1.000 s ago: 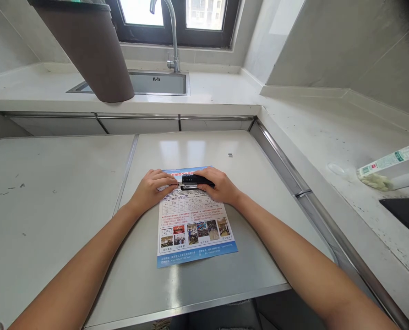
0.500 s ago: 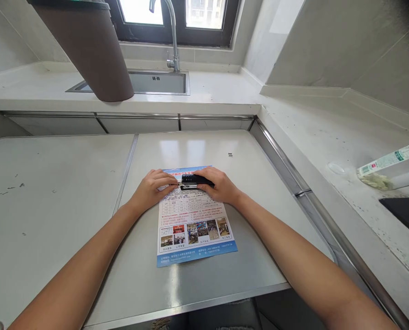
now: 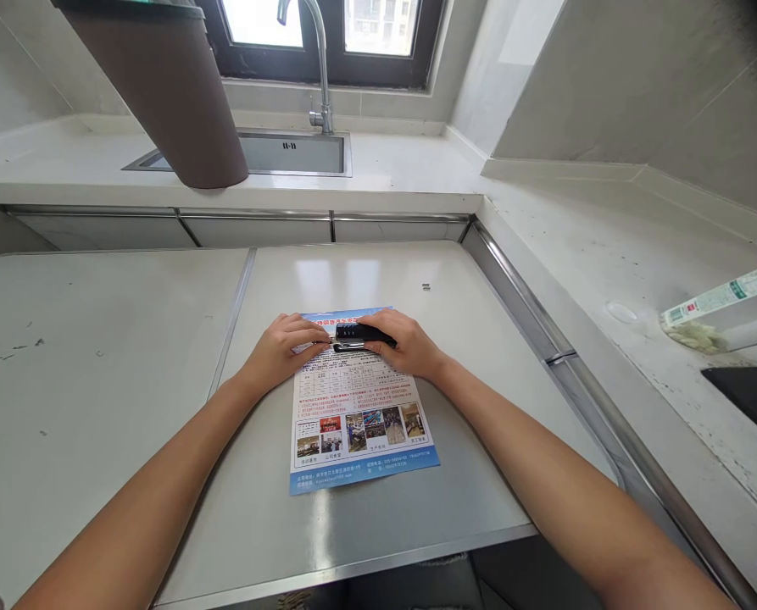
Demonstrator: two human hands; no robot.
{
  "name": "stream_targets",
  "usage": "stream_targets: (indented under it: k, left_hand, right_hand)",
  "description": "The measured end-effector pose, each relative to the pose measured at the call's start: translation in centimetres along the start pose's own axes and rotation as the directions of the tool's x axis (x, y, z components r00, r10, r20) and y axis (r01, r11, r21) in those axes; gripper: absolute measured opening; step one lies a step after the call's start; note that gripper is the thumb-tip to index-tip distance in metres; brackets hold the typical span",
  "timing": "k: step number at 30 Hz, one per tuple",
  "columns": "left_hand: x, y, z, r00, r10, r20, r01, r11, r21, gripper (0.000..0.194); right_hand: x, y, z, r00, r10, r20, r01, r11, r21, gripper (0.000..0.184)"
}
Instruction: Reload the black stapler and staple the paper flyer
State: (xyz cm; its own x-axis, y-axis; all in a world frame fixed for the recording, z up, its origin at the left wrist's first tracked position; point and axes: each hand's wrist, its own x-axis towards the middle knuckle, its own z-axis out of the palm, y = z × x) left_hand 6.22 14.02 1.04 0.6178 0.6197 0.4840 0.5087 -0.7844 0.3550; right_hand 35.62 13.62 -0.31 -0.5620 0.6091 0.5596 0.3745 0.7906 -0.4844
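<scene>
Honestly almost nothing has moved over the last second; both hands sit in the same spot near the top of the flyer [image 3: 358,405], and the only shift I can spot is the black stapler [image 3: 360,335] looking a hair lower and flatter than it did, its metal underside now closer to the paper; I'd read that as a press being held or just finishing, though that's a guess, not something you can see outright.

The right hand [image 3: 409,344] is curled over the stapler from the right, fingers wrapped across its top, so it's closed around it; the left hand [image 3: 281,349] lies half curled on the left part of the sheet, fingertips meeting the stapler's nose, pinning the paper; whether it actually grips anything I can't tell.

The flyer lies flat on the grey counter [image 3: 416,508], printed side up, blue strip at its near edge, top edge tucked under the hands.

Further out: a tiny dark speck [image 3: 425,286] on the counter beyond the sheet, too small to name; a sink [image 3: 289,153] with a curved tap [image 3: 318,59] under the window; a brown hanging thing [image 3: 168,93] at upper left; a white carton [image 3: 727,305] lying on the ledge at right.
</scene>
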Motion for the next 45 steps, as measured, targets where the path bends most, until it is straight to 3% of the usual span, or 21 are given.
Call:
stream_targets:
  k: [45]
  left_hand:
    - [0.27, 0.58, 0.02, 0.999, 0.028, -0.021, -0.028, 0.999, 0.039, 0.014]
  right_hand:
    - [0.01, -0.03, 0.18, 0.999, -0.033, -0.003, 0.033, 0.999, -0.008, 0.037]
